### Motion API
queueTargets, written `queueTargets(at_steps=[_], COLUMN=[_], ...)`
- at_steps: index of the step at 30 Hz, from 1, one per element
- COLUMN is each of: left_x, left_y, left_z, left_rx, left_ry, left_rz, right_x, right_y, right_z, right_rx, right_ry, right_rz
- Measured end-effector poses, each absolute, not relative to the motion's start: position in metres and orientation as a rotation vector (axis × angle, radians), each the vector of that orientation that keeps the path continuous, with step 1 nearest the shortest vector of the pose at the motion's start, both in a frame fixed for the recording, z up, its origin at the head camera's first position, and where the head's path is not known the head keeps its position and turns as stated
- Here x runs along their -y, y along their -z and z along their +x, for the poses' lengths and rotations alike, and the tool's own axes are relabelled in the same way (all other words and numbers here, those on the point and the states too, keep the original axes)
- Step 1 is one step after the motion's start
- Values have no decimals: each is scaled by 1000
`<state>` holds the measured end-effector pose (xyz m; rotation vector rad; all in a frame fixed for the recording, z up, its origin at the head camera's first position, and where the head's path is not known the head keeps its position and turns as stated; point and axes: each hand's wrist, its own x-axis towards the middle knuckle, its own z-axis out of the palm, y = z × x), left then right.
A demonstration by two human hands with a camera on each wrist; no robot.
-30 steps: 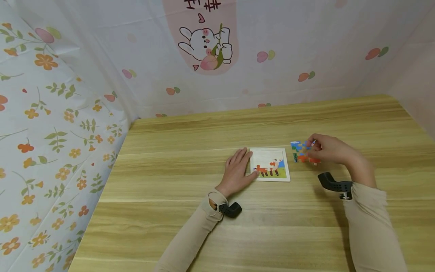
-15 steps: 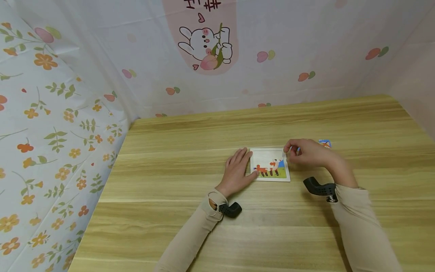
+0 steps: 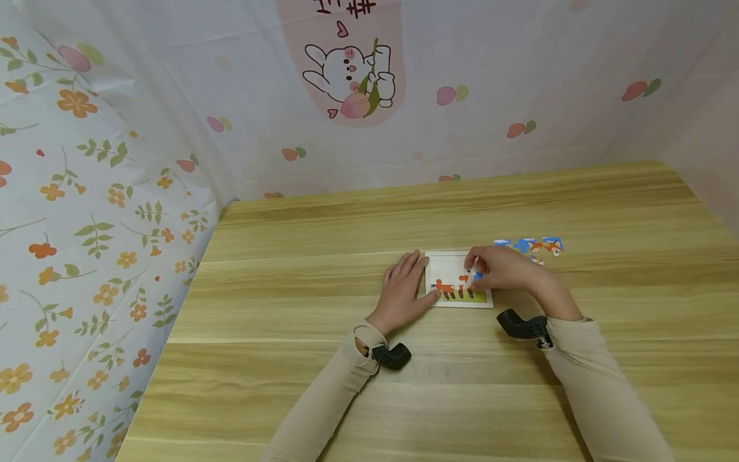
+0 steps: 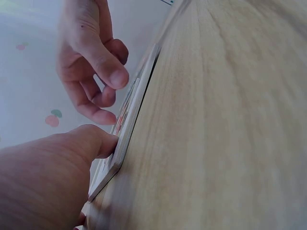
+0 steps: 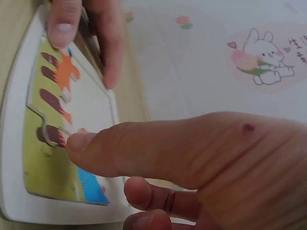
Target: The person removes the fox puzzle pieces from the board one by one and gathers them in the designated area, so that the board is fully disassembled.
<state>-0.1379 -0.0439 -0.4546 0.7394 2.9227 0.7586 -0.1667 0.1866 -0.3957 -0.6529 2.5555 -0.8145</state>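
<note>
A white-framed puzzle board [image 3: 443, 264] lies on the table, its lower part filled with a fox's orange body, dark legs and green grass. My left hand [image 3: 403, 292] steadies it at its left side, the thumb [image 4: 103, 143] laid over the near edge. My right hand [image 3: 501, 267] is over the board's right part, thumb and forefinger bent downward and apart. In the right wrist view its thumb [image 5: 81, 143] is right at a puzzle piece [image 5: 45, 134] with a leg on it, low in the board. I cannot tell whether it pinches a piece.
Loose puzzle pieces [image 3: 553, 246] in blue, white and orange lie to the right of the board, partly covered by my right hand. A wooden table [image 3: 323, 256] carries everything. Patterned cloth [image 3: 242, 77] hangs behind it and at the left.
My right hand has moved left from above the loose pieces, past the board's right edge, to over the board. The loose pieces show again behind it. My left hand has kept still.
</note>
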Motion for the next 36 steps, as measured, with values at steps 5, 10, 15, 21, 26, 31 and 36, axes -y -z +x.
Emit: queueTargets(at_steps=[5,10,15,21,26,31,36], left_x=[44,44,44,45,45,44,45], left_y=[454,455,455,454,454,453,455], left_z=[-138,-138,-138,-138,-138,-137,-138], left_rx=[-2930,-2927,-2925,-2922,-2927,-2919,-2924], left_ry=[-759,-758,-770,-774,-776,-793,-785], left_rz=[742,736,736,736,745,757,758], right_x=[-184,-182,-181,-180,-178,-177,-177], right_y=[399,400,401,399,398,399,400], right_z=[-168,-168,-168,-166,-165,-166,-166], right_rx=[-2552,-2557,-2549,-2543,-2590,-2618,-2597], right_ry=[803,801,801,805,797,784,794], right_rz=[-621,-612,-615,-613,-623,-641,-648])
